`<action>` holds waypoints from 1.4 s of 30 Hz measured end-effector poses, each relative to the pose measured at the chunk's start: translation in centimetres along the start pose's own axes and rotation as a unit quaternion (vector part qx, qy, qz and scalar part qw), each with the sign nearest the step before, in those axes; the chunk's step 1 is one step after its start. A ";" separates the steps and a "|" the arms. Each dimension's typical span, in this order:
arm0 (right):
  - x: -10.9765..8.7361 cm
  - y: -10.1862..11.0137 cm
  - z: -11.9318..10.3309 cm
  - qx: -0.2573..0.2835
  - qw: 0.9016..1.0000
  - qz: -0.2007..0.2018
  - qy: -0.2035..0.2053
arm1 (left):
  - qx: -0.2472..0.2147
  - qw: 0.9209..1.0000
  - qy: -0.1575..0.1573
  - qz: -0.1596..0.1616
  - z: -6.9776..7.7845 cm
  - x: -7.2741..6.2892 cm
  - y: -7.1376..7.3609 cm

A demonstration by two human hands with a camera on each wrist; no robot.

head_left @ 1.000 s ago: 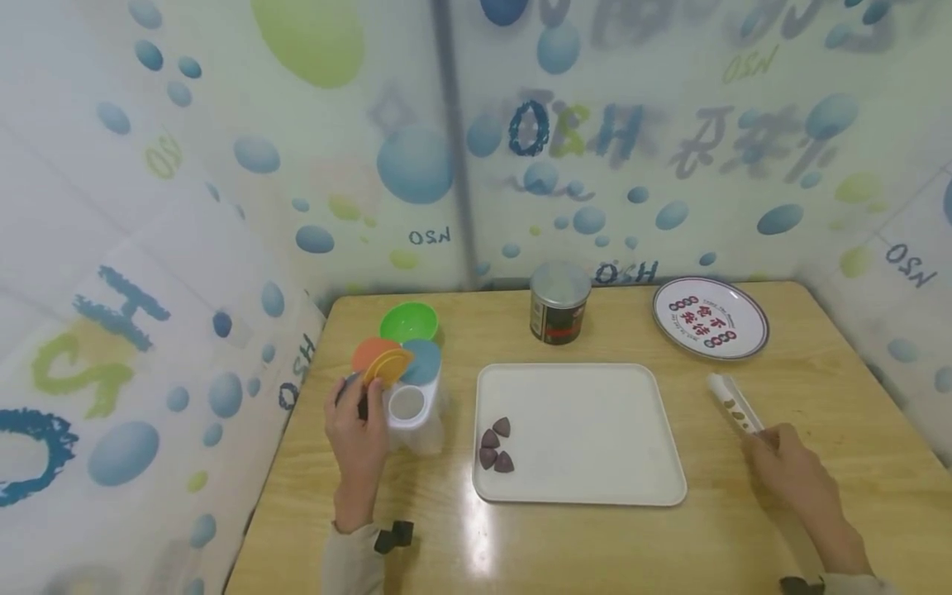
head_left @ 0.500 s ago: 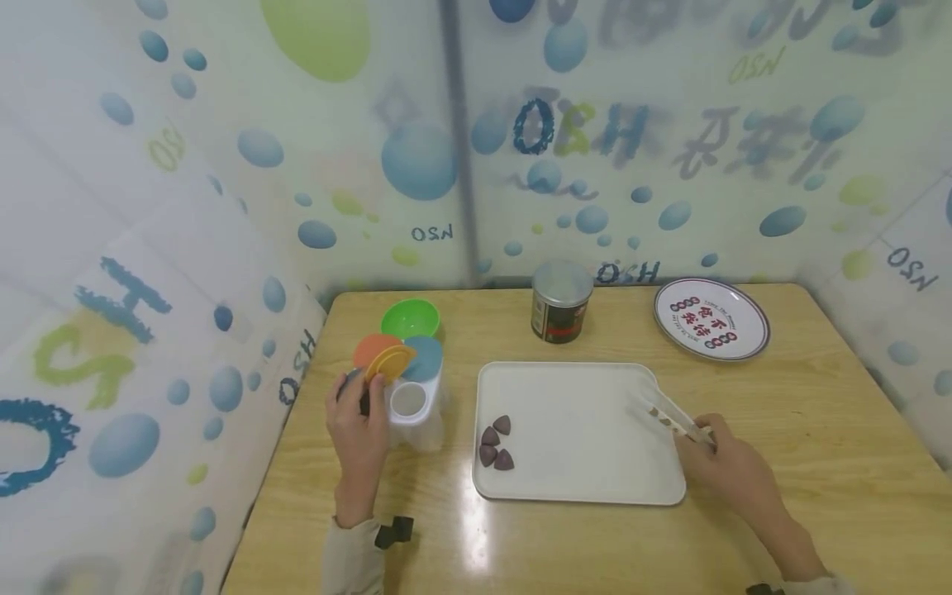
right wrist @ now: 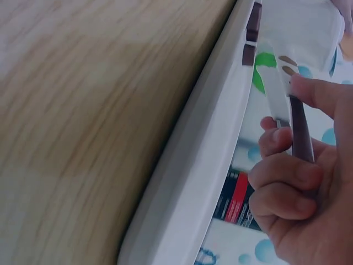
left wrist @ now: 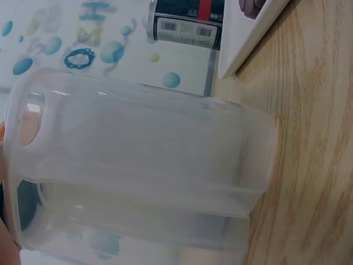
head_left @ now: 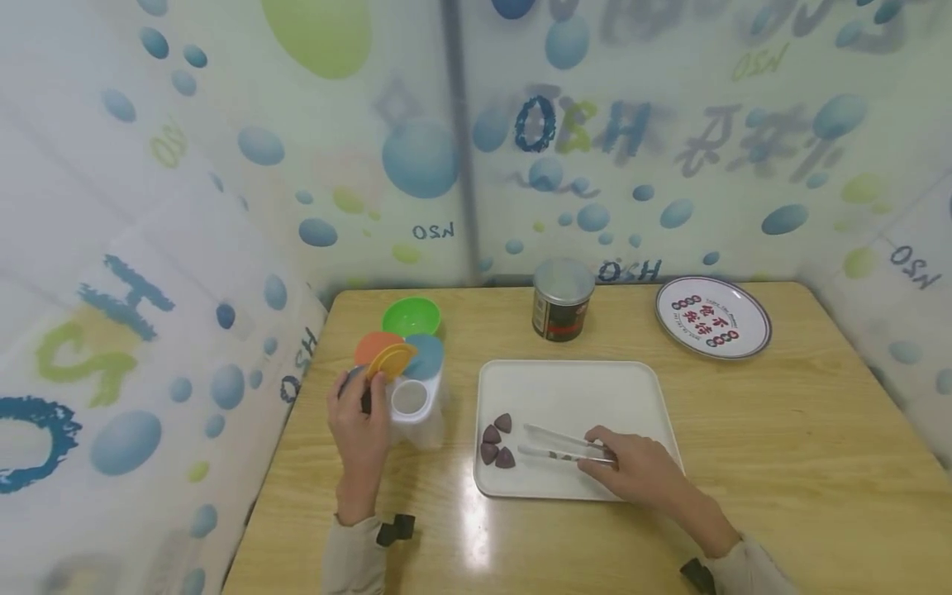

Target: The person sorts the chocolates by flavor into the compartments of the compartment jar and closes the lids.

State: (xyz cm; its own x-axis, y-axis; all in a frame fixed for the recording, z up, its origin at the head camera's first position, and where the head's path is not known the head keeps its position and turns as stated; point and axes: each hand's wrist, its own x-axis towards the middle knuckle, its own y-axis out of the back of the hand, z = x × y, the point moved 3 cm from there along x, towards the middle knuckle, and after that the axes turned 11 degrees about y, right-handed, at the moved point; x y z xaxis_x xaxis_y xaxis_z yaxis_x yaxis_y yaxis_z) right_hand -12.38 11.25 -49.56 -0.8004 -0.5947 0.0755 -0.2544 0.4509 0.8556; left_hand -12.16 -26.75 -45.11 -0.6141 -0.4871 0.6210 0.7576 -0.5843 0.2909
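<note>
A clear plastic container point(head_left: 418, 430) with several round openings and coloured flip lids stands at the left. My left hand point(head_left: 359, 430) grips its top by the raised yellow lid point(head_left: 392, 361); one opening is uncovered. In the left wrist view the container wall point(left wrist: 143, 143) fills the middle. My right hand point(head_left: 632, 467) holds tongs point(head_left: 554, 454) over the white tray point(head_left: 595, 397), arms apart, tips just right of several dark brown triangular pieces point(head_left: 505, 457). In the right wrist view, thumb and fingers close round the tongs' dark handle point(right wrist: 300, 130). Nothing shows between the tips.
Behind the container sits a green bowl point(head_left: 411, 317). A lidded can point(head_left: 563, 299) stands behind the tray, and a white plate with red writing point(head_left: 714, 318) lies at the back right. Patterned walls enclose the wooden table point(head_left: 803, 413) at the back and sides.
My right hand has carried the tongs leftward from the right of the tray to beside the brown pieces, and their arms have spread. The left hand stays at the container.
</note>
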 end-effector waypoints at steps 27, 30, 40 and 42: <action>1.3 -2.3 -2.0 -0.068 0.989 0.008 0.129 | -0.002 1.000 0.013 -0.006 0.1 0.1 0.0; 1.2 -2.1 -1.8 -0.068 0.989 0.020 0.133 | -0.001 1.000 0.017 -0.008 0.1 0.1 0.0; 1.2 -0.8 -1.5 -0.033 0.990 0.059 0.127 | 0.002 1.000 0.011 -0.006 0.1 0.1 -0.1; 1.4 -0.5 -1.6 -0.019 0.989 0.074 0.126 | 0.004 1.000 0.010 -0.007 0.1 0.0 -0.1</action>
State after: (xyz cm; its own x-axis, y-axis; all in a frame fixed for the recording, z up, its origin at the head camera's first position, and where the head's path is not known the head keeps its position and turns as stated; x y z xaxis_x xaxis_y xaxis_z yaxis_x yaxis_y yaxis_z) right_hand -12.49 9.14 -49.06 -0.6660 -0.6730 0.3217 -0.1199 0.5222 0.8443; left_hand -12.21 -26.68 -45.04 -0.6286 -0.4928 0.6017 0.7508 -0.5863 0.3042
